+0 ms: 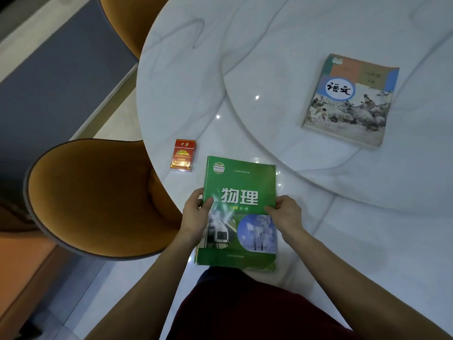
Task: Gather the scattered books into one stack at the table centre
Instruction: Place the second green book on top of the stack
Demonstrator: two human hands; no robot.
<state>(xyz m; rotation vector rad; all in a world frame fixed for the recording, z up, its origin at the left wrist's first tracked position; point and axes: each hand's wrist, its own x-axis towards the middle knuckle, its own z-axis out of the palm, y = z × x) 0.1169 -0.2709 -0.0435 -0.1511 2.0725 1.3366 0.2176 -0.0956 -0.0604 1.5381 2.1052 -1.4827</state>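
Observation:
A green textbook (241, 182) with white characters on its cover lies at the near edge of the white marble table (186, 82), on top of at least one other book whose red edge shows at its lower left. My left hand (196, 212) grips its left side with the thumb on the cover. My right hand (286, 212) grips its right side the same way. A second book (348, 101), with a pale painted cover and a blue oval, lies flat on the raised round turntable (269, 69) further back to the right.
A red cigarette pack (182, 155) lies on the table just left of the green book. An orange chair (98, 197) stands at the table's left edge, and another chair back (127, 20) shows further back. Grey and pale floor lies to the left.

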